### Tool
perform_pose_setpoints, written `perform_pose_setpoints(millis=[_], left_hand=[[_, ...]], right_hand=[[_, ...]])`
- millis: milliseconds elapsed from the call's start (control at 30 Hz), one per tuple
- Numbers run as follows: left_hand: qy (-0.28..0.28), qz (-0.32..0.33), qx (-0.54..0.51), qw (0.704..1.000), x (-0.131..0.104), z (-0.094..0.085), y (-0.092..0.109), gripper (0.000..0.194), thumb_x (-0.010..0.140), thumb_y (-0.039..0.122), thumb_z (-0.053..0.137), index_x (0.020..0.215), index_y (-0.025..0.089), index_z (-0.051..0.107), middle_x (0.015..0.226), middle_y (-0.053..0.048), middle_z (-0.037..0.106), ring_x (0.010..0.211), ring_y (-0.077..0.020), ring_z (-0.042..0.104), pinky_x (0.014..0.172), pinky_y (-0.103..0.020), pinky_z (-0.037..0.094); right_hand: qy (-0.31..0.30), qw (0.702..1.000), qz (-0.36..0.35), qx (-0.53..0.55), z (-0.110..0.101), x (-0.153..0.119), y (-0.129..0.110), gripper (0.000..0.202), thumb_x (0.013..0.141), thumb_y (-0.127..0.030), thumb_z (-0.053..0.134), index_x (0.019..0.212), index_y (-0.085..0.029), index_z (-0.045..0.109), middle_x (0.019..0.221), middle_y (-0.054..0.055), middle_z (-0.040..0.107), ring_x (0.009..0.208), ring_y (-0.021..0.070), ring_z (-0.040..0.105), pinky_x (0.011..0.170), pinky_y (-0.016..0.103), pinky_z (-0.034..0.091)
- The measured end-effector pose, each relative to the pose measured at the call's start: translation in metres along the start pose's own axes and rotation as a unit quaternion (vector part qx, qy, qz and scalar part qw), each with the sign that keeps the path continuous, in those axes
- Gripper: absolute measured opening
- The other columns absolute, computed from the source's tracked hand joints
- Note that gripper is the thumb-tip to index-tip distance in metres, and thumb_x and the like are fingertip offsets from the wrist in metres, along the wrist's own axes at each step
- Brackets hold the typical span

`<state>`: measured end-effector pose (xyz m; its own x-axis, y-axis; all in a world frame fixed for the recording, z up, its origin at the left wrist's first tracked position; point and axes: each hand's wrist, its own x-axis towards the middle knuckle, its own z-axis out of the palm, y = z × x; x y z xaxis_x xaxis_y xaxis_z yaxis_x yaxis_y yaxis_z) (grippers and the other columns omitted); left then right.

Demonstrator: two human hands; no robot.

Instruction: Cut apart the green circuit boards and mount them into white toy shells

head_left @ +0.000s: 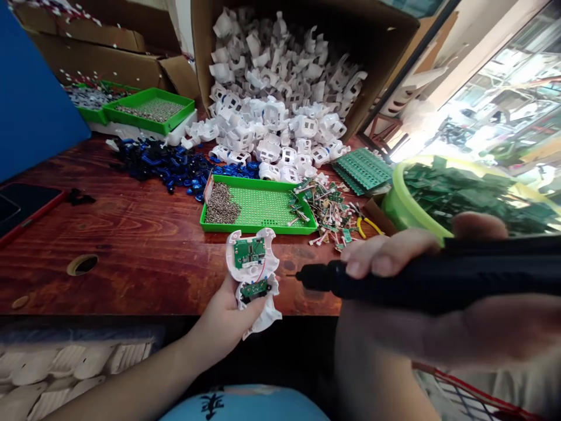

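Over the table's front edge, my left hand [230, 318] is closed around a white plastic housing [252, 272]. Two green circuit boards sit in it, an upper board [249, 252] and a lower board [255, 288], and a thin red wire runs near them. My right hand [403, 257] grips a black electric screwdriver [394, 280], held level with its thin bit pointing left at the housing. A gap separates the bit from the housing. Part of the right hand is blurred, and the screwdriver's back end runs out of view.
Behind the housing stands a green tray [263, 228] with many small screws [221, 204]. Wired boards [328, 207] and yellow-handled pliers [368, 227] lie to its right, before a yellow-green tub [398, 193]. White shells [272, 117] spill from a carton. Blue-black parts [162, 164] and a phone [28, 204] are left.
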<state>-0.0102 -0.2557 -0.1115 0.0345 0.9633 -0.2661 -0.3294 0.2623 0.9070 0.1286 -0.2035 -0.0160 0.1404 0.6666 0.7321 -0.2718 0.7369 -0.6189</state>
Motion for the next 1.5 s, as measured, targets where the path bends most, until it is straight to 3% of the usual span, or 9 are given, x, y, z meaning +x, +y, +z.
perform_pose_setpoints(millis=[133, 367, 533, 700, 767, 933, 1133, 1333, 1500], left_hand=[[0.046, 0.026, 0.043, 0.998, -0.013, 0.007, -0.006, 0.035, 0.066, 0.024, 0.071, 0.099, 0.018, 0.062, 0.099, -0.006, 0.068, 0.098, -0.0245, 0.06, 0.096, -0.036, 0.038], [-0.006, 0.055, 0.136, 0.989, -0.031, 0.016, -0.013, 0.031, 0.069, 0.023, 0.069, 0.099, 0.023, 0.065, 0.099, -0.005, 0.068, 0.101, -0.0249, 0.058, 0.1, -0.035, 0.035], [-0.025, 0.061, 0.171, 0.983, -0.034, 0.018, -0.012, 0.032, 0.07, 0.021, 0.068, 0.102, 0.021, 0.065, 0.101, -0.006, 0.067, 0.103, -0.0251, 0.056, 0.104, -0.035, 0.029], [-0.074, 0.065, 0.206, 0.974, -0.035, 0.018, -0.006, 0.049, 0.072, 0.016, 0.066, 0.118, 0.024, 0.054, 0.122, -0.005, 0.057, 0.115, -0.0231, 0.049, 0.105, -0.03, 0.027], [-0.094, 0.075, 0.212, 0.97, -0.036, 0.018, -0.006, 0.057, 0.075, 0.014, 0.063, 0.128, 0.026, 0.044, 0.129, -0.004, 0.051, 0.121, -0.0218, 0.043, 0.106, -0.029, 0.026], [-0.138, 0.057, 0.209, 0.966, -0.04, 0.019, -0.012, 0.066, 0.078, 0.013, 0.058, 0.135, 0.026, 0.029, 0.135, -0.005, 0.044, 0.126, -0.0221, 0.037, 0.107, -0.033, 0.025], [-0.083, 0.085, 0.225, 0.967, -0.045, 0.024, -0.014, 0.058, 0.078, 0.02, 0.059, 0.131, 0.025, 0.037, 0.132, -0.005, 0.047, 0.122, -0.0237, 0.041, 0.106, -0.033, 0.027], [-0.172, 0.052, 0.28, 0.943, -0.043, 0.02, -0.013, 0.059, 0.084, 0.023, 0.051, 0.136, 0.025, 0.022, 0.139, -0.007, 0.039, 0.127, -0.0224, 0.035, 0.107, -0.033, 0.027], [-0.202, 0.12, 0.31, 0.921, -0.043, 0.018, -0.016, 0.057, 0.086, 0.017, 0.045, 0.134, 0.03, 0.018, 0.138, -0.003, 0.04, 0.126, -0.0182, 0.038, 0.106, -0.033, 0.03]], right_hand=[[0.083, 0.995, -0.01, -0.046, -0.022, -0.007, 0.007, 0.024, 0.078, -0.036, 0.058, 0.098, -0.023, 0.055, 0.066, -0.001, 0.052, 0.051, 0.0133, 0.05, 0.044, 0.026, 0.042], [0.052, 0.985, 0.049, -0.159, -0.06, -0.025, -0.001, 0.034, 0.083, -0.033, 0.053, 0.114, -0.027, 0.039, 0.087, 0.002, 0.056, 0.073, 0.0164, 0.058, 0.068, 0.034, 0.05], [0.089, 0.905, -0.084, -0.407, -0.075, -0.044, -0.019, 0.059, 0.071, -0.019, 0.065, 0.122, -0.026, 0.035, 0.121, 0.011, 0.04, 0.115, 0.0255, 0.042, 0.095, 0.047, 0.037], [-0.269, 0.845, -0.087, -0.453, -0.082, -0.069, -0.036, 0.034, 0.075, -0.007, 0.057, 0.106, -0.02, 0.054, 0.092, 0.007, 0.06, 0.086, 0.0186, 0.058, 0.075, 0.032, 0.051], [-0.349, 0.812, -0.081, -0.46, -0.08, -0.074, -0.038, 0.026, 0.079, -0.01, 0.054, 0.104, -0.017, 0.058, 0.093, 0.007, 0.064, 0.086, 0.0178, 0.059, 0.076, 0.031, 0.051], [-0.348, 0.791, -0.109, -0.492, -0.072, -0.077, -0.034, 0.018, 0.083, -0.016, 0.053, 0.099, -0.016, 0.063, 0.095, 0.007, 0.066, 0.092, 0.0185, 0.059, 0.081, 0.031, 0.049], [-0.365, 0.775, -0.156, -0.492, -0.069, -0.074, -0.037, 0.021, 0.086, -0.017, 0.046, 0.094, -0.015, 0.065, 0.09, 0.004, 0.069, 0.082, 0.0171, 0.062, 0.069, 0.028, 0.051], [-0.36, 0.789, -0.214, -0.449, -0.07, -0.08, -0.031, 0.02, 0.083, -0.018, 0.049, 0.091, -0.011, 0.066, 0.1, 0.006, 0.068, 0.076, 0.0158, 0.063, 0.058, 0.027, 0.05], [-0.357, 0.808, -0.19, -0.429, -0.074, -0.088, -0.025, 0.022, 0.085, -0.016, 0.046, 0.096, -0.01, 0.064, 0.101, 0.006, 0.068, 0.08, 0.0168, 0.061, 0.06, 0.029, 0.049]])
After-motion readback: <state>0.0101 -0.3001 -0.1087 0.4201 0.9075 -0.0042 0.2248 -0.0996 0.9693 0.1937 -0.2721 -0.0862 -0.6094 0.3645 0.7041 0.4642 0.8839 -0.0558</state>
